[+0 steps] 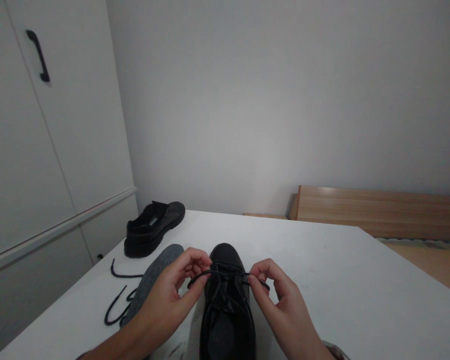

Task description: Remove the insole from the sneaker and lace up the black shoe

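A black shoe (pixel 227 254) stands on the white table, toe pointing away from me. Its black shoelace (pixel 230 273) runs across the front of the lacing, with an end out to either side. On the left of the shoe, my left hand (pixel 180 285) pinches one side of the lace between thumb and fingers. My right hand (pixel 281 300) pinches the other side at the right. Between the two hands the lace is stretched nearly straight over the shoe. Further down, the shoe's opening faces me.
A grey insole (pixel 161 265) lies left of my left hand, partly hidden by it, with a loose black lace (pixel 114 307) beside it. Another black shoe (pixel 153 227) stands at the table's (pixel 322 280) far left. White cabinets are at left, a wooden headboard (pixel 360 210) behind right.
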Demonstrator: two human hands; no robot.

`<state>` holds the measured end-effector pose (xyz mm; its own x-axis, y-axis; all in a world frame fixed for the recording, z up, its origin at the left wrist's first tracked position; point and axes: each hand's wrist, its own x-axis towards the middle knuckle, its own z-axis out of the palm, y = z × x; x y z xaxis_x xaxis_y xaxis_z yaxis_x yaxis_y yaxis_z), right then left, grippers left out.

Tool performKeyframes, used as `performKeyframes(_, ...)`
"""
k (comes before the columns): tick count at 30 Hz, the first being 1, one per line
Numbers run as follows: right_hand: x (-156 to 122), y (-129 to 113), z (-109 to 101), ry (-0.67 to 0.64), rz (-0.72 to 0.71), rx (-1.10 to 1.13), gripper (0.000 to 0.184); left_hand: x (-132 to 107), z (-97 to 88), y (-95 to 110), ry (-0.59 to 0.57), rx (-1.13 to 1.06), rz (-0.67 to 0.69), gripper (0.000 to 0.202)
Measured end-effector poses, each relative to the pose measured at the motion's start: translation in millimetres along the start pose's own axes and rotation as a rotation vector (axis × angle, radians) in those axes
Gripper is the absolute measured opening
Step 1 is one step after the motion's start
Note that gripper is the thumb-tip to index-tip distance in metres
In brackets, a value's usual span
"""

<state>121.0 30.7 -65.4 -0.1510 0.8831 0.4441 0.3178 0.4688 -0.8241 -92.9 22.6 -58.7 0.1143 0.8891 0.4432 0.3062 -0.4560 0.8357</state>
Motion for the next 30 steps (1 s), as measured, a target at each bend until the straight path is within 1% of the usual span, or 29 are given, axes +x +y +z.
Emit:
performKeyframes(3,2,5,-1,-0.026,0.062,-0.024,0.021,0,-1.0,-2,-0.031,0.141,0.052,0.015)
performKeyframes(8,6,11,-3,-0.121,0.143,-0.106,0.024,1,-0.6,-4,-0.101,0.285,0.037,0.019)
performKeyframes(11,6,13,-3,-0.155,0.110,-0.149,0.025,2,-0.4,-5,-0.135,0.274,0.030,0.017)
performKeyframes(13,5,14,-3,-0.140,0.061,-0.154,0.023,2,-1.1,-7,-0.133,0.250,0.037,0.017)
performKeyframes(15,4,16,-2,-0.091,0.001,-0.143,0.020,2,-2.6,-8,-0.093,0.229,0.048,0.019)
performKeyframes(17,3,18,-2,-0.019,-0.043,-0.125,0.018,2,-4.7,-9,-0.027,0.198,0.053,0.021)
performKeyframes(21,4,22,-3,0.131,-0.048,-0.070,0.014,2,-9.2,-6,0.120,0.045,0.028,0.018)
performKeyframes(24,6,22,-5,0.215,-0.086,0.060,0.012,2,-12.3,-6,0.193,-0.095,0.013,0.015)
performKeyframes(26,6,20,-5,0.249,-0.112,0.171,0.012,2,-14.1,-9,0.229,-0.187,0.018,0.015)
performKeyframes(30,4,14,-6,0.309,-0.105,0.317,0.011,-2,-16.1,-14,0.299,-0.359,0.055,0.016)
